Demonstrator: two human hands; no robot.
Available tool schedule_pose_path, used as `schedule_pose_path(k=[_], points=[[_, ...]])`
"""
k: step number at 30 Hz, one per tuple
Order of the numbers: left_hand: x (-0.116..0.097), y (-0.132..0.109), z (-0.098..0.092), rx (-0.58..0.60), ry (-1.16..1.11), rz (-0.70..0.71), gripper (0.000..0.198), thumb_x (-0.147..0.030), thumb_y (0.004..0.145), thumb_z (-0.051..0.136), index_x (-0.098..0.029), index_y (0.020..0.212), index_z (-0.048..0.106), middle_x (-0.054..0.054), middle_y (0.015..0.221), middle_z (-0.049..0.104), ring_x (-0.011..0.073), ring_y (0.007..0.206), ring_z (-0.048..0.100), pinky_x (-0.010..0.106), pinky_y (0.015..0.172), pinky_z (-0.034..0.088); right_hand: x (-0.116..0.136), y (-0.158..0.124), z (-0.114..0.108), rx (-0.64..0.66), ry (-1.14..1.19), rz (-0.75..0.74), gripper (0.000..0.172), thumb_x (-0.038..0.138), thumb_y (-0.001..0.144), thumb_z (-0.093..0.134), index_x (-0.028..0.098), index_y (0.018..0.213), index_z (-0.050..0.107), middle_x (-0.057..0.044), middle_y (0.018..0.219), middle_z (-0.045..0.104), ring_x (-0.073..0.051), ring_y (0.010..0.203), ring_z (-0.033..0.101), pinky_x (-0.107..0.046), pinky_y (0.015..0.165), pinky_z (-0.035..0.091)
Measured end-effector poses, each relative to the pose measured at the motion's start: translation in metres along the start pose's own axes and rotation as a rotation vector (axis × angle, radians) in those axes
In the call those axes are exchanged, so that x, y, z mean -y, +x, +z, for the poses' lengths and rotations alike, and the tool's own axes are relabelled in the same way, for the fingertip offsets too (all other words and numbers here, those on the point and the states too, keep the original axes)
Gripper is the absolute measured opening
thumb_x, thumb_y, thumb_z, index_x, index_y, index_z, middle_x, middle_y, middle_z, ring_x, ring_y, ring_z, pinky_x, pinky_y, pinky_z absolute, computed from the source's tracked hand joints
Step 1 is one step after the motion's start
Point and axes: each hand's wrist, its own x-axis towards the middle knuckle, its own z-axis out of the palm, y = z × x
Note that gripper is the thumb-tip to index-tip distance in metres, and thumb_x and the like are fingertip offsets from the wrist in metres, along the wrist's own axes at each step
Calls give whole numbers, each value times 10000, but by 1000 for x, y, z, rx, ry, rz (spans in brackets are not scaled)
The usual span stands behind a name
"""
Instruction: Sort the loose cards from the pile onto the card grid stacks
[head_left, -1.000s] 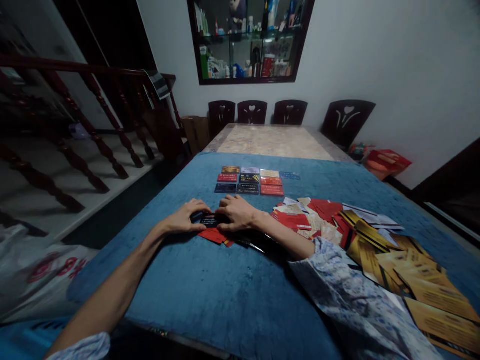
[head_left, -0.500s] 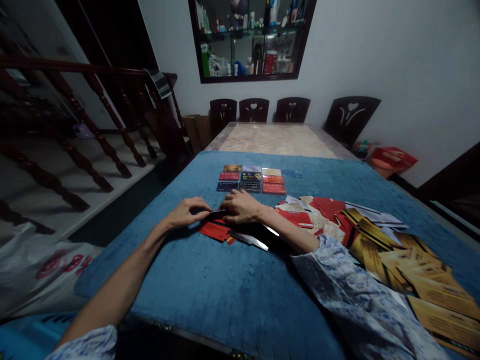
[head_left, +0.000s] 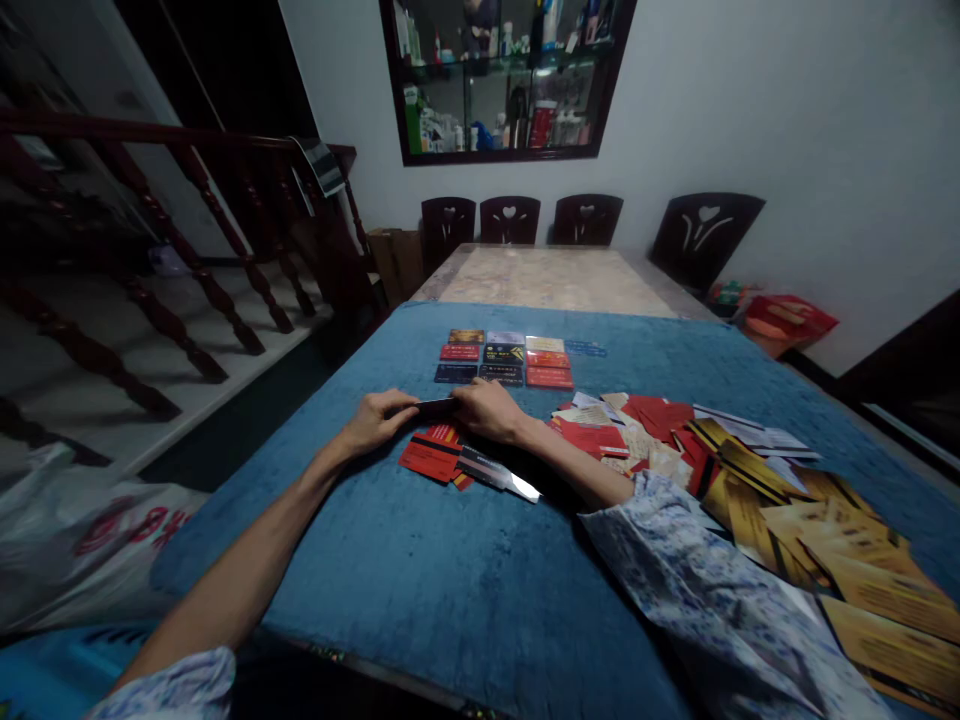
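Between my two hands a dark card (head_left: 435, 406) is held nearly level, a little above the cloth. My left hand (head_left: 379, 418) pinches its left end, and my right hand (head_left: 489, 410) grips its right end. Just below lie loose cards: a red card (head_left: 430, 457) with a dark stripe and a dark grey card (head_left: 484, 466), overlapping others partly hidden by my right hand. Beyond my hands, cards lie in neat rows, among them a black card with gold print (head_left: 503, 354), a red card (head_left: 549, 377) and a dark blue card (head_left: 455, 373).
A blue cloth (head_left: 375, 590) covers the near part of the table. Right of my right arm spreads a heap of red cards (head_left: 656, 415) and gold cards (head_left: 825, 535). A blue card (head_left: 585, 349) lies beside the rows. Chairs (head_left: 510, 220) stand at the far end.
Both hands have raised the dark card slightly away from the loose cards, and more of the red and grey cards beneath now shows. The rows look unchanged.
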Motion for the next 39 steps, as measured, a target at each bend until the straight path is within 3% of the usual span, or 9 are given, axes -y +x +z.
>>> schedule_pose_path(k=[14,19,25,30,34,39], points=[[-5,1,12,-103,-80,-41,279,-360,867,612,-160,942,791,73,922,790,207,808,713,328,795,564,-7,0,6,-52,75,59,176,272,925,605,192,1037,716,-94,1087,748,-248,1054,639,-298,771,428],[-7,3,17,-162,-151,-76,294,-357,842,627,-151,958,801,75,904,788,214,813,713,333,787,560,-15,3,14,-171,236,43,189,244,888,621,201,1022,747,-65,1021,758,-207,936,647,-289,784,447],[-4,5,20,-168,-183,-83,302,-357,844,603,-157,951,802,60,917,788,208,834,700,328,813,543,-21,10,20,-423,496,44,103,194,855,637,185,889,733,-46,960,749,-191,902,632,-318,860,447],[-3,9,23,-152,-163,-41,262,-342,859,596,-174,880,797,54,887,775,200,864,682,310,822,523,-16,11,24,-465,595,-52,127,217,878,603,201,961,698,-41,978,743,-192,926,635,-318,864,449],[-2,11,26,-113,-157,17,220,-324,861,611,-199,864,792,63,917,779,216,911,680,350,887,523,-13,12,29,-494,576,-66,149,248,937,540,197,1022,651,-55,953,739,-186,883,658,-297,816,460],[-1,11,27,-151,-134,-13,207,-302,833,644,-201,945,785,71,981,778,225,945,685,386,932,535,-17,13,32,-583,301,-18,171,259,976,539,203,1094,649,-82,986,746,-202,916,643,-333,880,417]])
